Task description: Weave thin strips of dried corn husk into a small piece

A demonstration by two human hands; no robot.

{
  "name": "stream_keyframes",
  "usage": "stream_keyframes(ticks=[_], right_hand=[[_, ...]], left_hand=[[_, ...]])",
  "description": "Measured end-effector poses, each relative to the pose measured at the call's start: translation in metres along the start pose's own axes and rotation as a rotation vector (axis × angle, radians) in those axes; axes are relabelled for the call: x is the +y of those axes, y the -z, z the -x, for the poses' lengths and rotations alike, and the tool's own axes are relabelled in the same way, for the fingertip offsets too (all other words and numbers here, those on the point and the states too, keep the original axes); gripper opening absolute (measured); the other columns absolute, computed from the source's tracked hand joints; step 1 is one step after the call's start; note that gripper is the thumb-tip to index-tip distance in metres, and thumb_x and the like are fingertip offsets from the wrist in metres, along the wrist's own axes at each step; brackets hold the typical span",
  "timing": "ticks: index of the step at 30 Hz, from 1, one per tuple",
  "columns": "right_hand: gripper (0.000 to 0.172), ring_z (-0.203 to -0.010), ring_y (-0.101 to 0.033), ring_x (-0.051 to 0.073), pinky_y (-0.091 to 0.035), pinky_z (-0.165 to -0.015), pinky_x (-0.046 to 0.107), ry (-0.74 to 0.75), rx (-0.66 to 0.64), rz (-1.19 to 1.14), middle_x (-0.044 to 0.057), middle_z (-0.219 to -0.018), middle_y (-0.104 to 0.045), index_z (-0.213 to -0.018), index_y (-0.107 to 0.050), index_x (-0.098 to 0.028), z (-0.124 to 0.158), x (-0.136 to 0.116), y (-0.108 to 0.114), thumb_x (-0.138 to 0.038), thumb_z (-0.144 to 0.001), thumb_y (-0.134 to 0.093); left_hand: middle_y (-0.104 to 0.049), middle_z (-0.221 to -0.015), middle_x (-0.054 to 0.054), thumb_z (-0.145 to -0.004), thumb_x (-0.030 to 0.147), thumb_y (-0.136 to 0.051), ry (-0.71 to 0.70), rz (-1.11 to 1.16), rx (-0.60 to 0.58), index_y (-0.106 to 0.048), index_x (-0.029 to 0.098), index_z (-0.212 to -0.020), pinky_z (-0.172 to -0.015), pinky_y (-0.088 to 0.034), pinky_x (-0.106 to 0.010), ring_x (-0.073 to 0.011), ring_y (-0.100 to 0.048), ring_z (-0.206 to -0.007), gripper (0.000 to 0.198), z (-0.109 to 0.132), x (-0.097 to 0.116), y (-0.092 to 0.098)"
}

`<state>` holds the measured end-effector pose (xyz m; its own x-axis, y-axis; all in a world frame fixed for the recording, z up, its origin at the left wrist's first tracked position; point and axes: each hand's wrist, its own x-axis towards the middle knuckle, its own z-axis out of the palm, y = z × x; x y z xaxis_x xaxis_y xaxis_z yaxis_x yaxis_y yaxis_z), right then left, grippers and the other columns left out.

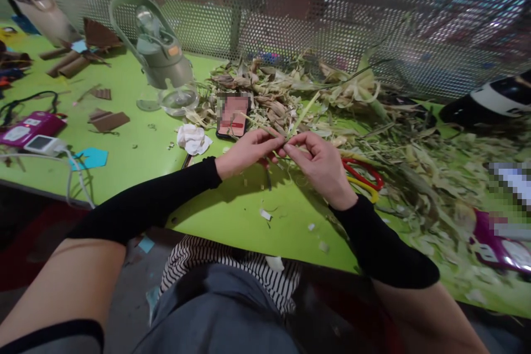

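Note:
Above the green table, my left hand point(255, 152) and my right hand point(318, 163) meet fingertip to fingertip. Both are closed in a pinch on a thin green strip of husk point(304, 113), whose end sticks up past the fingers. Just beyond my left hand lies a phone point(235, 113) with a lit screen. A heap of dried and green husks point(286, 86) spreads behind and to the right. Beside my right wrist are scissors point(367, 177) with red and yellow handles, partly hidden by the hand and husks.
A clear bottle with a grey-green lid point(166, 52) stands at back left, near a crumpled tissue point(193, 139). Further left are a magenta device point(33, 126), a white cable point(74, 177) and brown cardboard pieces point(108, 120). A perforated metal panel point(332, 11) borders the back. A dark bottle point(487, 102) lies right.

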<state>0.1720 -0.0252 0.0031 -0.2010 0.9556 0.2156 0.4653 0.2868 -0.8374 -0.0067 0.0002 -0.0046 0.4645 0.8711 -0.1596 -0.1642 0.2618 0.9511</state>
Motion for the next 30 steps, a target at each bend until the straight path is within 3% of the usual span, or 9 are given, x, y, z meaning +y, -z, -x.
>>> stream_keyframes(ticks=[6, 11, 14, 19, 24, 30], right_hand=[[0.023, -0.048, -0.036, 0.009, -0.027, -0.051, 0.029, 0.013, 0.059, 0.071, -0.003, -0.066, -0.065, -0.094, -0.059, -0.023, -0.004, 0.003, 0.003, -0.042, -0.09, -0.071], [0.018, -0.06, -0.052, 0.015, -0.034, -0.056, 0.03, 0.017, -0.016, 0.011, -0.002, -0.068, -0.06, -0.093, -0.053, -0.025, -0.01, 0.003, 0.003, -0.036, -0.089, -0.067], [0.014, -0.059, -0.049, 0.016, -0.033, -0.058, 0.031, -0.004, -0.01, -0.03, -0.005, -0.065, -0.051, -0.097, -0.052, -0.025, -0.009, -0.001, 0.002, -0.033, -0.091, -0.063], [0.008, -0.054, -0.036, 0.015, -0.027, -0.057, 0.032, -0.057, 0.034, 0.205, -0.007, -0.058, -0.041, -0.092, -0.056, -0.025, 0.004, -0.015, 0.004, -0.032, -0.094, -0.058], [0.013, -0.054, -0.036, 0.014, -0.026, -0.057, 0.033, 0.002, 0.06, 0.36, -0.005, -0.059, -0.043, -0.084, -0.055, -0.025, 0.023, -0.026, 0.008, -0.031, -0.095, -0.057], [0.015, -0.053, -0.034, 0.013, -0.025, -0.055, 0.03, -0.05, 0.079, 0.309, -0.007, -0.058, -0.041, -0.085, -0.054, -0.025, 0.047, -0.025, 0.013, -0.034, -0.097, -0.057]], left_hand=[[-0.068, -0.074, 0.002, -0.104, 0.016, -0.055, 0.043, 0.111, -0.019, -0.061, 0.013, -0.087, -0.054, -0.045, -0.018, -0.0042, -0.06, -0.056, 0.018, 0.0, 0.003, -0.001], [-0.069, -0.076, 0.002, -0.101, 0.013, -0.059, 0.021, 0.061, -0.068, -0.063, 0.011, -0.093, -0.058, -0.046, -0.019, -0.004, -0.061, -0.059, 0.009, 0.0, 0.003, -0.003], [-0.067, -0.072, 0.003, -0.102, 0.012, -0.058, -0.022, -0.008, -0.062, -0.058, 0.013, -0.093, -0.058, -0.045, -0.02, -0.004, -0.059, -0.056, 0.009, 0.001, 0.005, -0.004], [-0.058, -0.062, 0.009, -0.1, 0.012, -0.059, -0.135, -0.161, -0.046, -0.05, 0.018, -0.087, -0.051, -0.03, -0.02, -0.0028, -0.043, -0.048, 0.017, 0.006, 0.006, -0.005], [-0.055, -0.067, 0.006, -0.093, 0.016, -0.065, -0.308, -0.263, -0.09, -0.054, 0.016, -0.08, -0.06, -0.033, -0.021, -0.0053, -0.045, -0.061, 0.017, 0.009, -0.001, -0.006], [-0.052, -0.071, 0.006, -0.09, 0.018, -0.066, -0.251, -0.257, -0.155, -0.058, 0.016, -0.083, -0.061, -0.033, -0.021, -0.0069, -0.044, -0.064, 0.011, 0.011, -0.006, -0.012]])
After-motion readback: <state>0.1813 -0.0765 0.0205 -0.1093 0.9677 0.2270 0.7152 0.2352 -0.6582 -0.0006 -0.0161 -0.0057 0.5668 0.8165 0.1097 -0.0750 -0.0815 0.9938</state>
